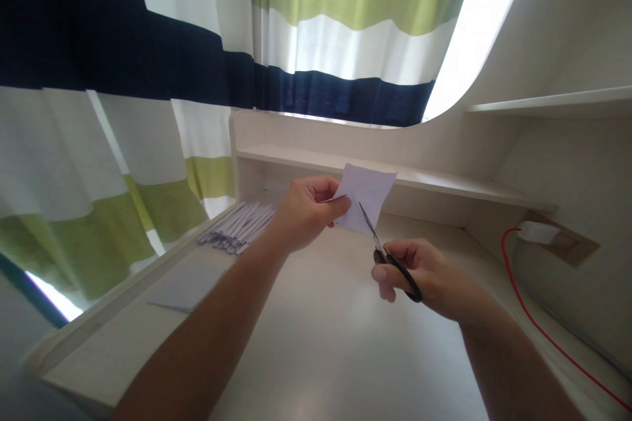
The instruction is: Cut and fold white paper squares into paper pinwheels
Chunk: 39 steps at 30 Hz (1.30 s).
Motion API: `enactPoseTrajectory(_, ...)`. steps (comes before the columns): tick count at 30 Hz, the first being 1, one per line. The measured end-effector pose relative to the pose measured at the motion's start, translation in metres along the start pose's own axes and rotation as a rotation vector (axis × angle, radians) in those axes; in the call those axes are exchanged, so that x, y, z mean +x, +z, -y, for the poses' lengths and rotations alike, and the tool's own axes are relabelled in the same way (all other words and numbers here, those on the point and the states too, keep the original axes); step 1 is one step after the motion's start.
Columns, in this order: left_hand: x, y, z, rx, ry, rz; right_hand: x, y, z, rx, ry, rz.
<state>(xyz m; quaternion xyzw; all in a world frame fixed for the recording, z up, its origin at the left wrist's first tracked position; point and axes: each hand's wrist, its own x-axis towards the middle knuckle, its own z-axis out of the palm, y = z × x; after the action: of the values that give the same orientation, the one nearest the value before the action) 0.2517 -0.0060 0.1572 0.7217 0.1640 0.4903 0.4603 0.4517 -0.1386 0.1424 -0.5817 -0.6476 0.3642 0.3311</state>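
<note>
At nine o'clock on the pale, smooth desk (326, 342), a flat grey sheet (187, 284) lies below a fan of thin paper strips (236, 227). The left hand (303, 210) pinches a white paper square (366, 196) at centre. At four o'clock, the right hand (429, 273) grips black-handled scissors (388, 255), blades on the paper. A red cord (538, 329) trails at three o'clock.

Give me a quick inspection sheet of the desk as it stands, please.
Surface: pale desk, mostly bare.
Job's things: paper sheet held up; scissors, blades into its lower edge.
Clutter: pile of paper strips at back left; flat sheet near left edge.
Hands: left hand pinches the paper; right hand grips the scissors.
Cables: red cable from white plug at right.
Surroundings: striped curtain, wall shelf.
</note>
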Motion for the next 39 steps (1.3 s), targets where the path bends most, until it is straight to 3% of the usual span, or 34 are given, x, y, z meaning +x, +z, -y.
enactPoseTrajectory(22, -0.0002, -0.0013, -0.0019, -0.071, -0.094, 0.022, 0.0004, 0.0002, -0.0019, 0.003, 0.022, -0.072)
enactPoseTrajectory(39, -0.0009, 0.0039, 0.0015, -0.072, -0.088, 0.075, 0.0005, -0.0012, -0.0043, -0.023, -0.013, -0.069)
